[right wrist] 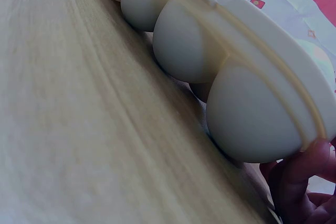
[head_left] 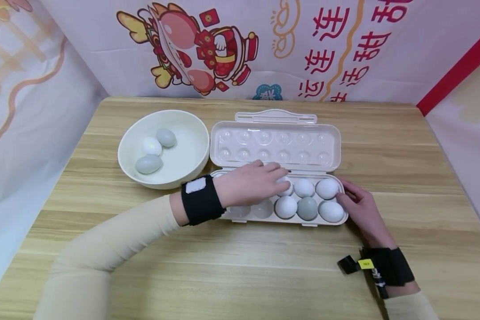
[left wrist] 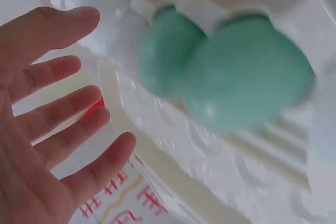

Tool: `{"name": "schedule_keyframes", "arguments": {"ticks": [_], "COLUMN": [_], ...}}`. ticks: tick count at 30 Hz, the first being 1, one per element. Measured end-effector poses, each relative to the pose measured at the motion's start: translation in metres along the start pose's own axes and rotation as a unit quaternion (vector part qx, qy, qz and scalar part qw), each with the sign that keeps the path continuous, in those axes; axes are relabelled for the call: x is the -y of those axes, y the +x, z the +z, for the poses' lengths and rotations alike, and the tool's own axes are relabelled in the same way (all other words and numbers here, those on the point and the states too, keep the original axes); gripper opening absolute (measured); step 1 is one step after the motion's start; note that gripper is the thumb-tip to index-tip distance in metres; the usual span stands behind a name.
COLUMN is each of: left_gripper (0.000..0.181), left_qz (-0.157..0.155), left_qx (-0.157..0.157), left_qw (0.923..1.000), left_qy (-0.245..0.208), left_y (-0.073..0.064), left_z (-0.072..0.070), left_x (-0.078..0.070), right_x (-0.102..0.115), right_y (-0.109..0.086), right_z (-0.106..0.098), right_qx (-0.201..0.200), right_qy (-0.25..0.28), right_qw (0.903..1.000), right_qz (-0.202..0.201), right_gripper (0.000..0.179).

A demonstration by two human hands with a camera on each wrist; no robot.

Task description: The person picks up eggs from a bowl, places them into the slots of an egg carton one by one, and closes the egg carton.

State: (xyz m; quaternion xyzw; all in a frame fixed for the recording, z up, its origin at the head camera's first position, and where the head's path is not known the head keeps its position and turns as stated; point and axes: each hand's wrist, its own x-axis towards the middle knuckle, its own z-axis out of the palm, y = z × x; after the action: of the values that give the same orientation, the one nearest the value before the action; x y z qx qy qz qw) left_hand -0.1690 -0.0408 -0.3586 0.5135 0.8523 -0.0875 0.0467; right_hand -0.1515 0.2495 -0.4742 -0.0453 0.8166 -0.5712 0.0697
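Observation:
A white plastic egg box (head_left: 276,218) lies with its lid (head_left: 274,144) folded back. Several white eggs (head_left: 331,211) and a grey-green egg (head_left: 307,208) sit in cups in its right half. Over the middle of the box my left hand (head_left: 256,182) is spread, hiding part of the back row. In the left wrist view its fingers (left wrist: 73,108) are apart and hold nothing, beside two greenish eggs (left wrist: 247,72). My right hand (head_left: 360,209) grips the right end of the box, its thumb (right wrist: 316,153) on the rim and the other fingers curled by it.
A cream bowl (head_left: 188,151) stands left of the box, holding one white egg (head_left: 151,146) and two grey-green eggs (head_left: 149,164). The wooden table (head_left: 224,266) runs back to a printed cloth (head_left: 288,53).

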Motion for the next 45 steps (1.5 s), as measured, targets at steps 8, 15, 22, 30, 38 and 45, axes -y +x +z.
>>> {"name": "schedule_keyframes", "arguments": {"ticks": [8, 15, 22, 30, 38, 45], "left_gripper": [0.043, 0.048, 0.050, 0.047, 0.039, 0.036], "left_qz": [-0.032, -0.066, -0.109, -0.132, -0.164, -0.212], "left_qx": [0.045, 0.048, 0.033, 0.011, 0.028, 0.069], "left_qw": [0.9968, 0.9931, 0.9904, 0.9878, 0.9831, 0.9694], "left_qy": [-0.057, -0.085, -0.079, -0.082, -0.078, -0.103], "left_y": [-0.021, -0.037, -0.054, -0.071, -0.085, -0.096], "left_z": [-0.009, -0.015, -0.022, -0.021, -0.014, -0.007], "left_x": [0.031, 0.054, 0.075, 0.095, 0.115, 0.136], "right_x": [-0.001, 0.000, 0.000, 0.000, -0.001, -0.001], "right_y": [0.000, -0.001, -0.001, -0.001, 0.000, 0.000], "right_z": [0.000, 0.000, -0.001, 0.000, -0.001, 0.000], "right_qx": [-0.002, 0.001, 0.001, 0.004, 0.000, -0.001], "right_qy": [0.001, 0.010, 0.003, 0.000, 0.002, -0.001], "right_qw": [1.0000, 0.9999, 1.0000, 0.9999, 1.0000, 1.0000], "right_qz": [-0.002, -0.004, 0.001, 0.011, 0.002, 0.002], "right_gripper": [0.043, 0.043, 0.043, 0.044, 0.043, 0.043]}}
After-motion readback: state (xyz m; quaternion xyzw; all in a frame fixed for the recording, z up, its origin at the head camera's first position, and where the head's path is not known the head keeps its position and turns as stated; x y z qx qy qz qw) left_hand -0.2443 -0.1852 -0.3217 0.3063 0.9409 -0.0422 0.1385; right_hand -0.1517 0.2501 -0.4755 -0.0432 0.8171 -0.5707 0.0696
